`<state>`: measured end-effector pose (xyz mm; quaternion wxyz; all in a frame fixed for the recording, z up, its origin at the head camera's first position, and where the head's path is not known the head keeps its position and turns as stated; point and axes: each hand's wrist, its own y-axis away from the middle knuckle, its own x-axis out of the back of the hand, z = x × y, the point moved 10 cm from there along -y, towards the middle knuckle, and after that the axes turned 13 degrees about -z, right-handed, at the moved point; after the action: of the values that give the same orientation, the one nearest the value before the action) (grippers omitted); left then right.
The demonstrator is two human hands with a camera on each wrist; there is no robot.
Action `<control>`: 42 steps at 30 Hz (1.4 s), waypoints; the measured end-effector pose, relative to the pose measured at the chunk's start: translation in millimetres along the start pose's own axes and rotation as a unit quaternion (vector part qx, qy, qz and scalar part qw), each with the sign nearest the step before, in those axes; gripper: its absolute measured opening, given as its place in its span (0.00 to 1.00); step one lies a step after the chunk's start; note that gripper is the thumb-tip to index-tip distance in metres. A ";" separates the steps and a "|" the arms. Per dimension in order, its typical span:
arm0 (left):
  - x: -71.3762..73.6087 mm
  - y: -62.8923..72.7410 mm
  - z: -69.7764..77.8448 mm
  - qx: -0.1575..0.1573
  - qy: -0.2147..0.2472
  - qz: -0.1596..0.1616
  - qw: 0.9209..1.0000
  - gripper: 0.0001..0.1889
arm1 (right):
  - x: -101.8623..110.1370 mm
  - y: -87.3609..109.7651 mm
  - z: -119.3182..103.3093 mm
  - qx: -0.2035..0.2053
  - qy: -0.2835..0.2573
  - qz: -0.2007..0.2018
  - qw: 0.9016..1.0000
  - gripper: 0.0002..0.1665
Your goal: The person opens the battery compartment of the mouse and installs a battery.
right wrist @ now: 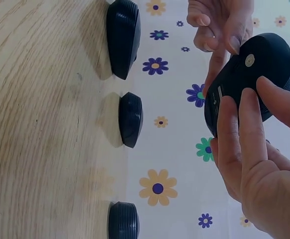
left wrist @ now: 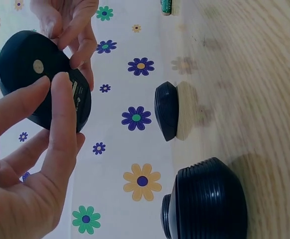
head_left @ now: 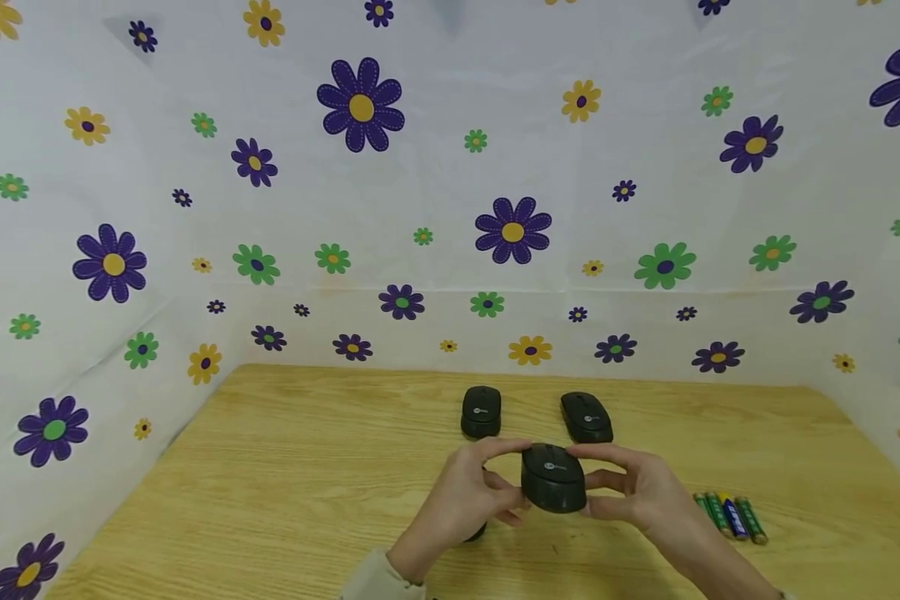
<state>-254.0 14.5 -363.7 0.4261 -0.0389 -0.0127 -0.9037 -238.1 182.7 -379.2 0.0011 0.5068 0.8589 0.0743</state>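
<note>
Backdrop (head_left: 427, 183): creased white sheet, flower print
Table (head_left: 270, 467): pale wood grain
Left hand (head_left: 461, 496): pinching left edge of the held mouse (head_left: 553, 479)
Near mouse (head_left: 477, 533): black, mostly hidden behind that hand
Back-left mouse (head_left: 482, 412): black, rounded
Held mouse: black oval, ribbed sides, raised between hands
Back-right mouse (head_left: 587, 417): black, angled
Right hand (head_left: 633, 492): pinching right edge
Batteries (head_left: 731, 518): four cylinders, lying in a row

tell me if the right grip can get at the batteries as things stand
Probably not yet: the right grip is busy holding a mouse. Once freed, its way to the batteries looks unobstructed.
</note>
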 end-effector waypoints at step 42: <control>-12.2 -3.1 2.4 -0.030 0.048 -0.039 0.998 0.33 | -14.8 0.1 -20.1 0.079 0.001 -0.015 0.997 0.39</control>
<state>-248.5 26.0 -362.2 0.3897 -0.0078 0.0328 -0.9203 -232.4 167.3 -360.4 -0.0383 0.4925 0.8694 0.0065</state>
